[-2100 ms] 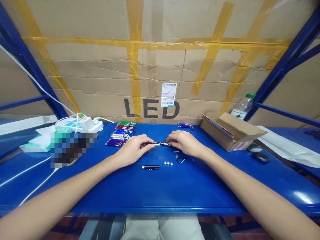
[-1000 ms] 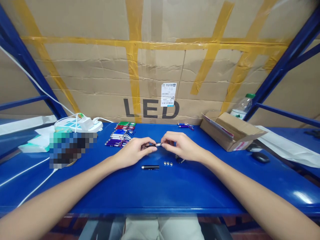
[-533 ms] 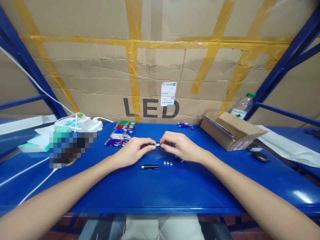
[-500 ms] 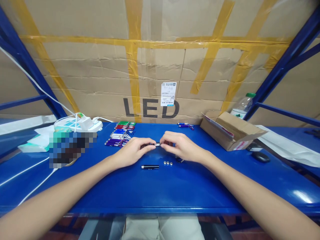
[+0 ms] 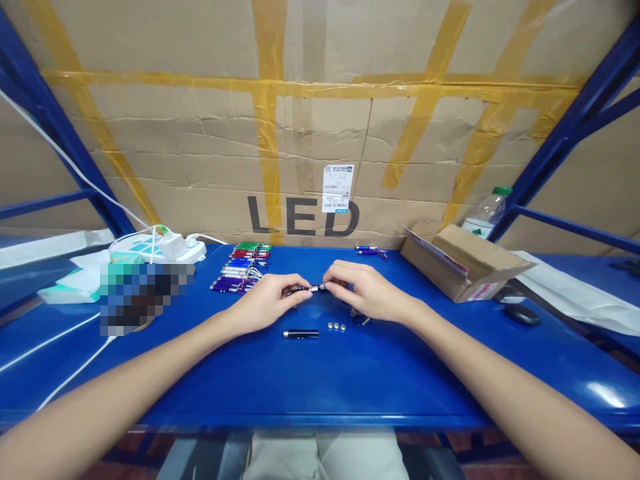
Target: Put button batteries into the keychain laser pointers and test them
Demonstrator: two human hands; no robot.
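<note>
Over the middle of the table my left hand [image 5: 265, 301] pinches a small black key-chain flashlight [image 5: 306, 289] with a silver section. The fingertips of my right hand [image 5: 369, 292] close on its other, right end. Both fingertips cover much of it. Below my right hand a dark clip with a ring [image 5: 361, 320] shows in part; whether it hangs from the flashlight I cannot tell. Nearer me lie a black tube [image 5: 301, 334] with a silver tip and three silver button cells [image 5: 337, 327] in a row.
Several coloured flashlights [image 5: 240, 270] lie in rows at back left, two blue ones [image 5: 369, 251] at back centre. An open cardboard box [image 5: 465, 267], a bottle [image 5: 487, 212] and a black mouse [image 5: 521, 314] are at right. A power strip [image 5: 193, 252] with cables stands left.
My right fingertips have shifted slightly right and up, and more of the flashlight's silver section shows between my hands. The tube and button cells stay put.
</note>
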